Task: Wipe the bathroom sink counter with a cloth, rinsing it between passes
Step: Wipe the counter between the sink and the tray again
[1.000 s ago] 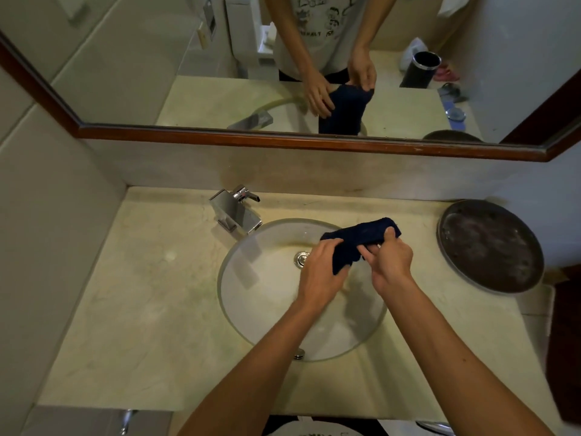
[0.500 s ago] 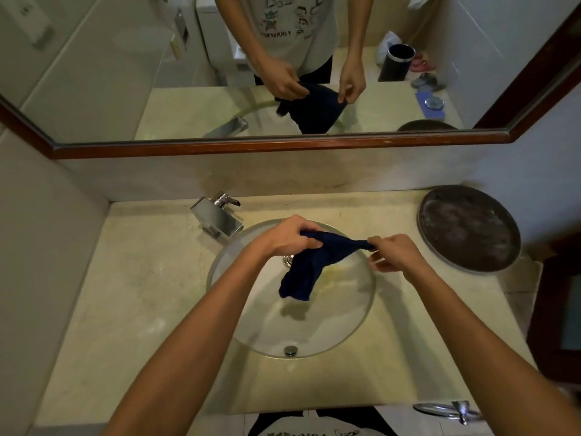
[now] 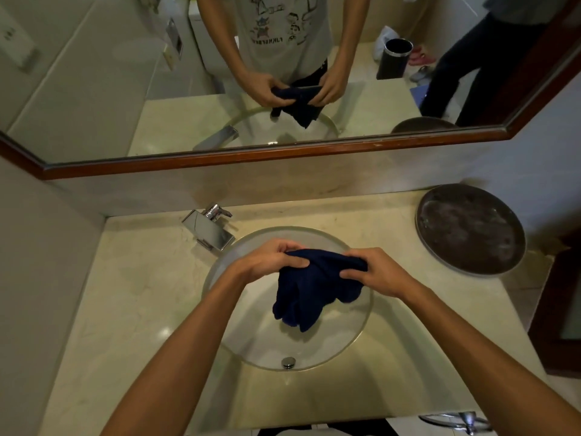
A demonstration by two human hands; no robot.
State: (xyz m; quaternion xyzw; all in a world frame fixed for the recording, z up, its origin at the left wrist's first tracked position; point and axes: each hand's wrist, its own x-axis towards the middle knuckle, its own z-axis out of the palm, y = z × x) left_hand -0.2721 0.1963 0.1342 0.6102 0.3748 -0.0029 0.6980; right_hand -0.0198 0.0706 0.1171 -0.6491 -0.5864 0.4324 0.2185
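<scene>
Cloth (image 3: 314, 287), dark blue, hung over the sink (image 3: 239, 350); we gripped its bunched top edge with our left hand (image 3: 270, 262) and right hand (image 3: 374, 272), fingers curled round it.

We are looking through a single wide-angle head camera, facing forward and steeply down onto the sink (image 3: 361, 313) from close above it. Our forearms are reaching in from the bottom edge toward the sink. Behind the sink, the mirror (image 3: 125, 99) is filling the upper part of the picture. Straight lines are bending toward the edges of the picture. No second view is sharing this scene.
</scene>
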